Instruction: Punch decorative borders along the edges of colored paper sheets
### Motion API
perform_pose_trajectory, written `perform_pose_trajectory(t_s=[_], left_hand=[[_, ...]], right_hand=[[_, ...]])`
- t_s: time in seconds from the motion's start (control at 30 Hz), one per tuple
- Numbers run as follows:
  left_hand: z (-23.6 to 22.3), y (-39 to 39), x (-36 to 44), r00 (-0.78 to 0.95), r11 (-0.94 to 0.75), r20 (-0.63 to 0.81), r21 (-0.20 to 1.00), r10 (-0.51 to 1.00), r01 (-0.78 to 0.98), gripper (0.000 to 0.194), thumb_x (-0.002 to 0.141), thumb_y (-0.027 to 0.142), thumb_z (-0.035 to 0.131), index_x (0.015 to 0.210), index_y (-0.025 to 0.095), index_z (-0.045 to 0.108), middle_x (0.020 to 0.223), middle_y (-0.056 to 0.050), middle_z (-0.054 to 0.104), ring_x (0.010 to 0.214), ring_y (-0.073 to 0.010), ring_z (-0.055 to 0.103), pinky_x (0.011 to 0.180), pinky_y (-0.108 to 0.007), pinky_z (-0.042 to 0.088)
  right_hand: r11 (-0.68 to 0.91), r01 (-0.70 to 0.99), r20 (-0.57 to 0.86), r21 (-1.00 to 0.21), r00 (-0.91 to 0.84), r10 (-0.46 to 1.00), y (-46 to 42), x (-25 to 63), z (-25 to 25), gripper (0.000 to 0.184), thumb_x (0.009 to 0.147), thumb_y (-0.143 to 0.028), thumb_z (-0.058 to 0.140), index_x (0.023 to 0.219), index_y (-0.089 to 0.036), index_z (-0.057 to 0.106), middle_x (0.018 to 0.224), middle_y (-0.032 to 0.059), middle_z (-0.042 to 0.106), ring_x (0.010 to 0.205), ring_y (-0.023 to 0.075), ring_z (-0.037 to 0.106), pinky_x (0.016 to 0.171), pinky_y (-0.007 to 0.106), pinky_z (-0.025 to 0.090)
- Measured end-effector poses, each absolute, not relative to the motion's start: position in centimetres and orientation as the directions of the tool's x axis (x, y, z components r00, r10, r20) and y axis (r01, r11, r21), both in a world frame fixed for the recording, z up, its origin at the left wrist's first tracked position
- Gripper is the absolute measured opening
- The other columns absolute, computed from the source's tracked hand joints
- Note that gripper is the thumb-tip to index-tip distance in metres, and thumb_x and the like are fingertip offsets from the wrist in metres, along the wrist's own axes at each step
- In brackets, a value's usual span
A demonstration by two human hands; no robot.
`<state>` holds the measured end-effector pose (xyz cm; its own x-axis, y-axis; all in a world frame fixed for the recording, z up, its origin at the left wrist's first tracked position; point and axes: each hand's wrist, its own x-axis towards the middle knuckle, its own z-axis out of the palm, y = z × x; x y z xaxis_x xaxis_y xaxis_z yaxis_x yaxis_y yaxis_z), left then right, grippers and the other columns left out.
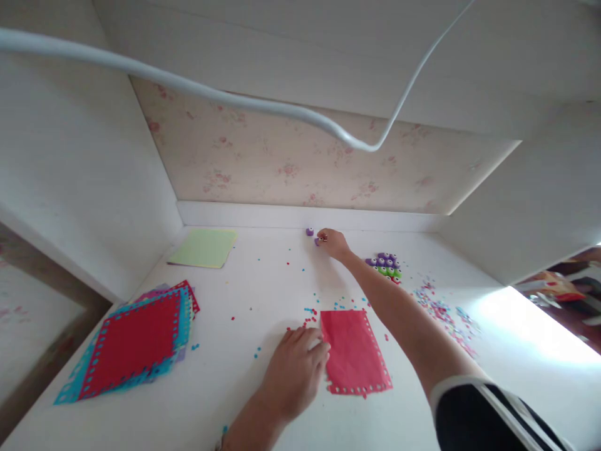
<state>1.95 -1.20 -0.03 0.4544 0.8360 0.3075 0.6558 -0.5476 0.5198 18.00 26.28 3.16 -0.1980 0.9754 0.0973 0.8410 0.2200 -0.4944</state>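
R hand (332, 243) is stretched to the far side of the white table (211, 382), mid-width, fingertips bunched at a small purple pc (317, 242). The pc sits right at the tips, on their L side, mostly hidden by the fingers; can't tell if it's pinched or just touched. A 2nd purple pc (309, 232) is just beside it, a bit farther & to the L, apart from the hand.

L hand (298, 366) is on the near side, fingers curled, w/ the tips at the L edge of a red sheet (354, 354). Sheet lies flat to the R of that hand, holes along its R & near edges; can't tell if the fingers grip it or only rest there.

R of the R wrist, partly behind the forearm: a tight group of eyed pcs, purple ones (387, 260) at the far end, then green ones (387, 272), w/ a bit of red nearest. Farther R, a loose spread of confetti (441, 310). A few blue & red dots sit nr the sheet's far edge.

Far L: pale green sheets (204, 248). Nearer L: a pile of hole-edged sheets (136, 341), red on top, blue under.
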Motion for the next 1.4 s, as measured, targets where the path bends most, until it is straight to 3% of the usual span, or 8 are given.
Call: perform_pose_trajectory(t_s=[0.17,0.27,0.4,0.6,0.8,0.97,1.17,1.4], left_hand=[[0.2,-0.3,1.1,0.244,-0.428,0.366,0.602,0.898,0.674,0.024,0.095,0.015,0.046,0.109,0.022,0.065,0.107,-0.007,0.064,0.098,-0.0212,0.061,0.089,-0.039,0.052],[0.1,0.1,0.6,0.139,-0.387,0.403,0.641,0.905,0.663,0.027,0.095,0.017,0.046,0.118,0.022,0.060,0.109,-0.008,0.063,0.102,-0.0217,0.062,0.091,-0.038,0.052],[-0.6,0.3,0.6,0.152,-0.407,0.419,0.629,0.895,0.662,0.037,0.091,0.019,0.054,0.128,0.021,0.052,0.121,-0.010,0.061,0.113,-0.0250,0.058,0.098,-0.043,0.049],[-1.1,0.0,1.0,0.285,-0.447,0.354,0.563,0.891,0.695,0.045,0.087,0.017,0.059,0.131,0.021,0.051,0.123,-0.009,0.064,0.113,-0.0265,0.057,0.098,-0.047,0.047],[-0.4,-0.2,1.3,0.338,-0.461,0.321,0.494,0.885,0.737,0.037,0.089,0.016,0.058,0.125,0.025,0.057,0.120,-0.006,0.064,0.109,-0.0242,0.058,0.095,-0.044,0.048],[-0.3,-0.5,1.6,0.377,-0.465,0.275,0.452,0.884,0.761,0.046,0.092,0.015,0.053,0.136,0.026,0.048,0.122,-0.007,0.062,0.111,-0.0250,0.056,0.094,-0.044,0.046],[-0.5,-0.4,1.4,0.389,-0.481,0.284,0.479,0.876,0.734,0.030,0.091,0.020,0.059,0.120,0.025,0.058,0.117,-0.005,0.066,0.109,-0.0237,0.058,0.094,-0.043,0.046],[-1.1,-0.2,1.2,0.345,-0.483,0.342,0.531,0.874,0.696,0.030,0.089,0.020,0.064,0.117,0.024,0.057,0.110,-0.004,0.070,0.101,-0.0225,0.064,0.091,-0.041,0.049]], right_hand=[[0.332,0.628,0.083,-0.704,-0.391,0.917,17.9,18.8,3.3,0.033,0.082,-0.017,0.059,0.116,-0.020,0.058,0.109,0.0042,0.071,0.095,0.0159,0.070,0.082,0.027,0.054],[0.364,0.502,0.074,-0.784,-0.508,0.858,11.8,19.5,2.7,0.033,0.082,-0.018,0.060,0.115,-0.019,0.057,0.106,0.0059,0.071,0.094,0.0172,0.071,0.078,0.029,0.057],[0.421,0.333,0.138,-0.844,-0.624,0.769,6.2,19.7,2.0,0.040,0.081,-0.010,0.057,0.119,-0.023,0.057,0.117,0.0063,0.066,0.104,0.0177,0.067,0.089,0.034,0.055],[0.575,0.476,0.221,-0.666,-0.610,0.761,4.4,21.0,2.4,0.053,0.082,-0.013,0.061,0.131,-0.028,0.051,0.127,0.0051,0.060,0.117,0.0184,0.057,0.102,0.037,0.046],[0.414,0.814,0.156,-0.407,-0.385,0.910,4.5,25.5,0.9,0.049,0.088,-0.035,0.060,0.135,-0.021,0.053,0.131,0.0145,0.055,0.124,0.0319,0.047,0.104,0.053,0.039],[0.363,0.805,0.067,-0.469,-0.377,0.924,4.7,26.8,0.9,0.042,0.084,-0.034,0.067,0.124,-0.022,0.062,0.114,0.0116,0.056,0.113,0.0284,0.051,0.100,0.044,0.043],[0.348,0.754,0.044,-0.558,-0.392,0.919,5.0,27.3,1.5,0.011,0.080,-0.024,0.070,0.090,-0.020,0.069,0.114,0.0089,0.056,0.111,0.0245,0.052,0.100,0.038,0.041],[0.308,0.771,-0.012,-0.557,-0.378,0.926,4.9,27.9,1.2,0.052,0.079,-0.023,0.070,0.129,-0.020,0.058,0.122,0.0107,0.061,0.113,0.0256,0.055,0.101,0.038,0.040]])
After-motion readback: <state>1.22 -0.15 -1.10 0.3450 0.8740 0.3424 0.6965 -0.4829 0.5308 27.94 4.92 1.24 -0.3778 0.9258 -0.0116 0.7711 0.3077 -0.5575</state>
